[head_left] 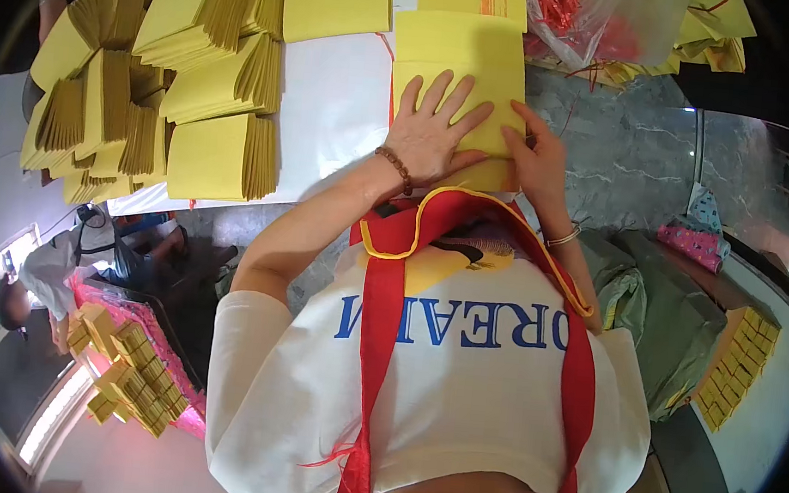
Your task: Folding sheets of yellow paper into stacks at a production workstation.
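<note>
Yellow paper sheets [461, 43] lie at the right end of the white-topped table [331, 116], directly in front of me. My left hand [426, 138], with a beaded bracelet at the wrist, presses flat on the paper with its fingers spread. At the right edge of the paper, my right hand [540, 161] pinches the side between thumb and fingers. How many layers it grips is hidden. A thin red cord [392, 79] runs along the left side of the sheets.
Stacks of folded yellow paper [227, 80] crowd the table's left. A clear plastic bag of red strands [574, 20] is at the far right. Another person [88, 250] works at left near yellow bundles [135, 365]. A dark green cover [676, 324] drapes something at right.
</note>
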### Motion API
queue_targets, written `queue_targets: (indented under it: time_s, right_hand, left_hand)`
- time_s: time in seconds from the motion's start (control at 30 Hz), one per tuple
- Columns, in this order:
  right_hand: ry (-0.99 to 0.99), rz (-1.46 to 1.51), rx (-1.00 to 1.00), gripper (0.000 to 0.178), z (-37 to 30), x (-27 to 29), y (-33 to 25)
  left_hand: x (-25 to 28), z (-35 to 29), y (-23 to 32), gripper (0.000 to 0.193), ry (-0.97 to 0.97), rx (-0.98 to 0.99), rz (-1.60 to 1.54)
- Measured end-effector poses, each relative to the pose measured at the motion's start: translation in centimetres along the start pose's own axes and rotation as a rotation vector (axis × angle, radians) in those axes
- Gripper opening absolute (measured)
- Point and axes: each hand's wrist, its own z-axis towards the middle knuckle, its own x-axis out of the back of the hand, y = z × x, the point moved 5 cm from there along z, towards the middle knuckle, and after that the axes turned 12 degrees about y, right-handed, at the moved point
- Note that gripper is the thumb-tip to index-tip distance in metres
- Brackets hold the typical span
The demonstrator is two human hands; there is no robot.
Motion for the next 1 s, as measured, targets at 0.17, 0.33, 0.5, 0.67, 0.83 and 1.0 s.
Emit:
queue_targets:
  time_s: [0.17, 0.33, 0.5, 0.67, 0.83, 1.0]
  right_hand:
    - [0.323, -0.753, 1.067, 0.050, -4.5, 0.2, -3.3]
    - [0.102, -1.006, 1.089, 0.054, -4.5, -1.0, 1.0]
    - [0.051, -1.043, 1.067, 0.054, -4.8, -1.2, 0.0]
    - [-0.269, -0.104, 0.494, 0.046, -2.5, 1.1, 0.8]
    - [0.179, 0.223, 0.522, 0.048, -0.9, 3.2, -1.8]
    - [0.227, 0.434, 0.392, 0.043, -1.0, 2.8, -1.4]
  left_hand:
    - [-0.4, 0.4, 0.1, 0.069, -0.003, 0.010, 0.032]
    - [0.8, 0.5, -0.2, 0.067, 0.064, -0.038, -0.097]
    - [1.0, -0.9, 0.7, 0.055, 0.046, -0.136, -0.041]
    - [1.0, -0.5, 2.5, 0.048, 0.139, -0.276, 0.340]
    - [1.8, 1.5, 2.3, 0.044, 0.049, -0.183, 0.117]
    - [7.5, 4.5, -5.2, 0.039, 0.219, 0.123, -0.408]
